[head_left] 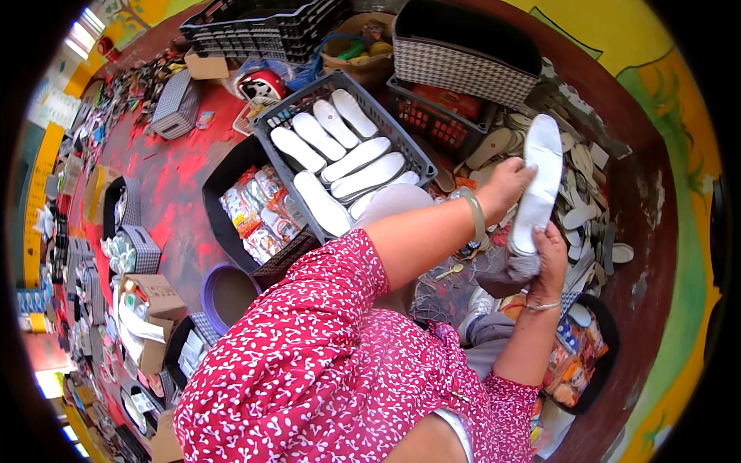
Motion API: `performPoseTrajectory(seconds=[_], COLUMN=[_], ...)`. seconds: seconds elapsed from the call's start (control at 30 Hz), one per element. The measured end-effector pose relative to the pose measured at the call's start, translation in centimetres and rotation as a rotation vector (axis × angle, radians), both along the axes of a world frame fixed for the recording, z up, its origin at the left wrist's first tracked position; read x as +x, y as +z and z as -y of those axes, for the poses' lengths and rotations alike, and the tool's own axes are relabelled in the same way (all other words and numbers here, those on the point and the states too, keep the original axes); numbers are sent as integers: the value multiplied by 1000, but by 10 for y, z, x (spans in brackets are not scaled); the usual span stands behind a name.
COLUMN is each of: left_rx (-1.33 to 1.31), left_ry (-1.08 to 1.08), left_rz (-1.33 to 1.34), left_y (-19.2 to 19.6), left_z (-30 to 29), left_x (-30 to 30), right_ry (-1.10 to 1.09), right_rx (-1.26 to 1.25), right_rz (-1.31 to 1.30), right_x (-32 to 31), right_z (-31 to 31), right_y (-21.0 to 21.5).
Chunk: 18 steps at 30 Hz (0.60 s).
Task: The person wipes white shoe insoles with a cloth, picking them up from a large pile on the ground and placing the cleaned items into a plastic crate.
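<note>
A long white shoe insole [542, 166] is held upright between my hands on the right side of the head view. My left hand [508, 184], with a bangle on the wrist, closes on its left edge near the middle. My right hand [548, 258] grips its lower end, thumb over the edge. Against the right palm lies a bunched grey cloth-like piece [519, 272], partly hidden. Left of the hands stands a dark grey plastic crate [424, 158] with several white insoles [359, 160] lying in rows and overlapping.
Loose insoles [583, 201] are heaped against the wall at the right. Wrapped packets [266, 208] fill a black bin beside the crate, and more packets [571, 359] lie in one at lower right. A purple-rimmed bucket [220, 309] and a houndstooth-patterned bin [463, 69] stand nearby.
</note>
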<state>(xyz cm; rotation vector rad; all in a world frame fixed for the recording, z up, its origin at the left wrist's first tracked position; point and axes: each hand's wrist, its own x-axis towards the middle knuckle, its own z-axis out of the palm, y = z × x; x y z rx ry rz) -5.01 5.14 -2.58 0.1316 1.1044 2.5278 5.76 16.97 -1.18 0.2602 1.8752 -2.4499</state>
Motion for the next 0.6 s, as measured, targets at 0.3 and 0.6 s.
performPoseTrajectory(seconds=[0.3, 0.6], left_rx=[-55, -277], left_ry=[-57, 235], left_rz=[-117, -267], left_y=[49, 36], left_z=[56, 225], left_x=[21, -20], right_ry=[22, 94], right_rx=[-70, 99], right_rz=[-52, 9], right_x=[9, 42], right_z=[17, 0], right_y=[23, 10])
